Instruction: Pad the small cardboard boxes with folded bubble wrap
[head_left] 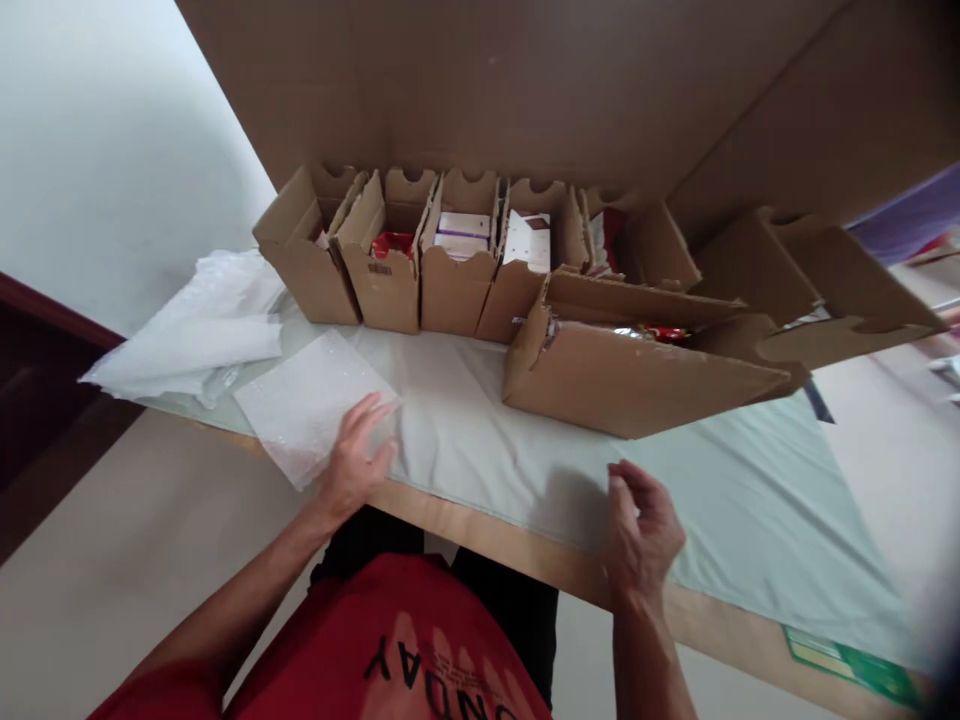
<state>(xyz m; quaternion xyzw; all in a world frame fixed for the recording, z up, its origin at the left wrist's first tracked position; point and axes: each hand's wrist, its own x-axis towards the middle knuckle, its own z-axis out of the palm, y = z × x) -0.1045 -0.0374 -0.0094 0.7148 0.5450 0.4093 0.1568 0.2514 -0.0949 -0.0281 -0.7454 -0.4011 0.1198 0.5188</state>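
A flat square of bubble wrap lies near the front edge of the cloth. My left hand rests over its right corner, fingers spread and holding nothing. Off to the right, just above the cloth, is my right hand. Its fingers are curled against the thumb; whether anything is pinched there is hidden. In front of that hand stands a long cardboard bin with shiny and red packets inside. More folded bubble wrap is heaped at the left end.
Several cardboard bins stand in a row at the back, holding white boxes and a red packet. More bins sit at the right. A tall cardboard panel rises behind. A pale green cloth covers the table.
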